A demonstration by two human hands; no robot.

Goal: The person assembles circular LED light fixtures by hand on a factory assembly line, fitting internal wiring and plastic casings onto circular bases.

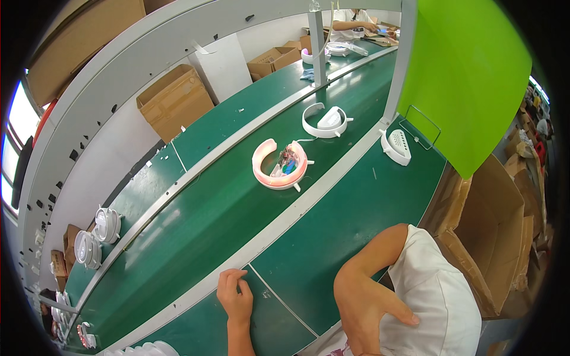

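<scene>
My left hand [234,295] rests at the near rail of the green belt. Its fingers are loosely curled, a gap shows before the thumb, and nothing is in it. At the lower right, my right hand [375,302] lies bent against a white sleeve [439,279]. Its thumb stretches over the cloth, and its other fingers are hidden. Beyond both hands, a white U-shaped device [281,181] with a pinkish glow and exposed wires sits on the belt. Farther along it stands a similar white device [325,124]. A white perforated cover [396,147] lies on the near bench.
Metal rails [309,199] border the green belt [196,219]. White devices [98,237] stand at the left, and white parts [145,349] at the bottom edge. A green panel [463,77] and an open carton [487,237] are at right. Another person [356,24] works at the far end.
</scene>
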